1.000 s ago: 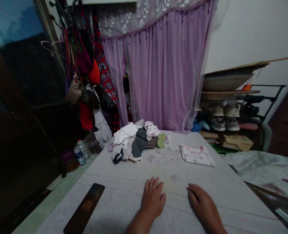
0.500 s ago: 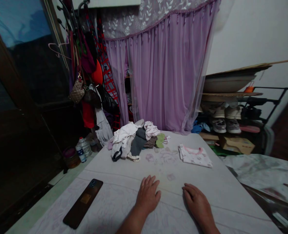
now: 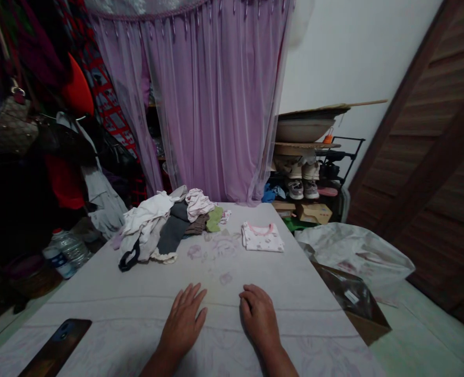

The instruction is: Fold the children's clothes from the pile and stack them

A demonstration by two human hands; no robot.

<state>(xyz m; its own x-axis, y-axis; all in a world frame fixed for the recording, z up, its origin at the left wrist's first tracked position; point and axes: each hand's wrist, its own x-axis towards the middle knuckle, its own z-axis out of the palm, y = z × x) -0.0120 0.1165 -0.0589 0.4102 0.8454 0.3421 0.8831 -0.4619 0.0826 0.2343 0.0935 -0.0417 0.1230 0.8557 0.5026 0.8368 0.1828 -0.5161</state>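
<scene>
My left hand (image 3: 183,317) lies palm down on the pale floral cloth, its fingers stretched out and its thumb apart. To its right, my right hand (image 3: 260,318) rests on the cloth with loosely bent fingers; a small gap shows beside the thumb, and nothing is seen in it. Beyond that hand is a folded white garment (image 3: 262,238) with a pink neckline and small prints. A rumpled heap of clothes (image 3: 173,222), white, dark grey, brown and green, sits at the far left of the surface. Neither hand touches the clothes.
A dark phone (image 3: 57,345) lies at the near left, partly out of frame. Purple curtains (image 3: 216,104) hang behind the bed-like surface (image 3: 224,324). Bags and clothes hang at the left above plastic bottles (image 3: 70,248). Shoes (image 3: 302,188) stand on a rack at the right, with a cardboard box (image 3: 367,327) nearer.
The view has turned to the right, so the whole scene sits further left. Both hands stay resting on the cloth, and the clothes have not moved.
</scene>
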